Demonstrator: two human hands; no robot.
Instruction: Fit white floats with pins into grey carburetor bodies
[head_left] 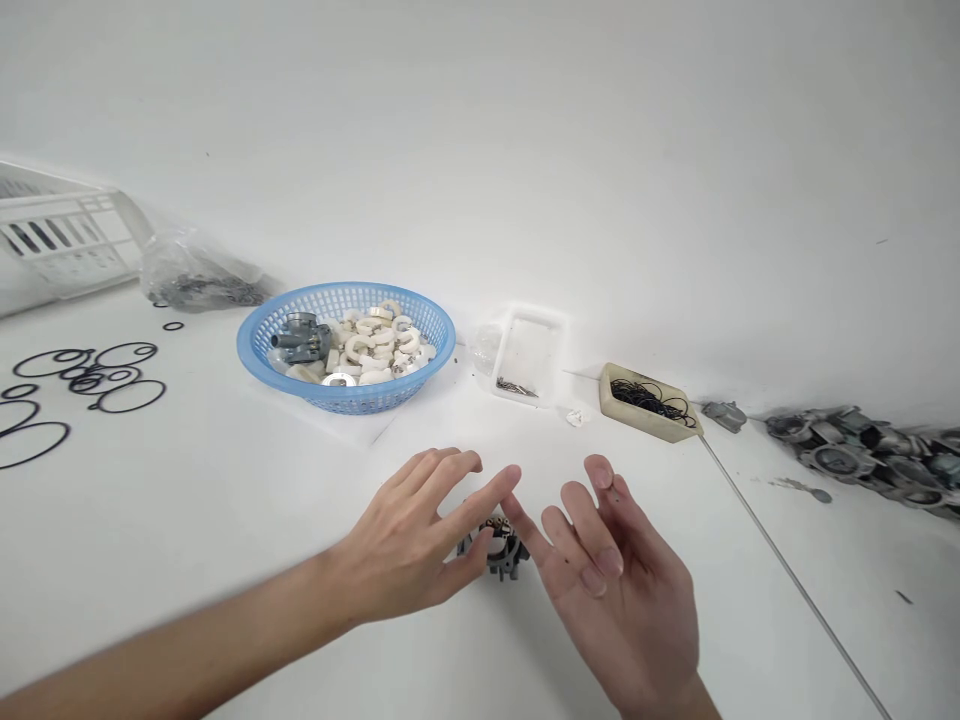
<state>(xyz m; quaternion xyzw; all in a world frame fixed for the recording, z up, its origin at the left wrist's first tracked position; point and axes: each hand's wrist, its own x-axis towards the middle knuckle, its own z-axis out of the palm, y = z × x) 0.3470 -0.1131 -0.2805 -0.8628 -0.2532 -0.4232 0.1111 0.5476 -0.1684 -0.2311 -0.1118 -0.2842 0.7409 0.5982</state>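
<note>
My left hand (pixel 420 540) reaches in from the left with its fingers apart and nothing held. Its index fingertip meets the stretched little finger of my right hand (pixel 622 590). On the right hand, palm towards me, the index finger and thumb are pressed together; a tiny dark speck shows between them, too small to name. Below the touching fingers a grey metal carburetor body (pixel 504 565) with brass parts inside sits on the table, partly hidden by both hands. I cannot tell whether the left thumb touches it.
A blue basket (pixel 346 403) holds white ring-shaped floats and a carburetor body (pixel 301 338). Behind are a white tray (pixel 531 350) with small metal pins and a cream box (pixel 652 428) of black rings. Loose O-rings (pixel 127 395) lie left, metal bodies (pixel 862 460) right. A thin rod (pixel 795 577) crosses the right side.
</note>
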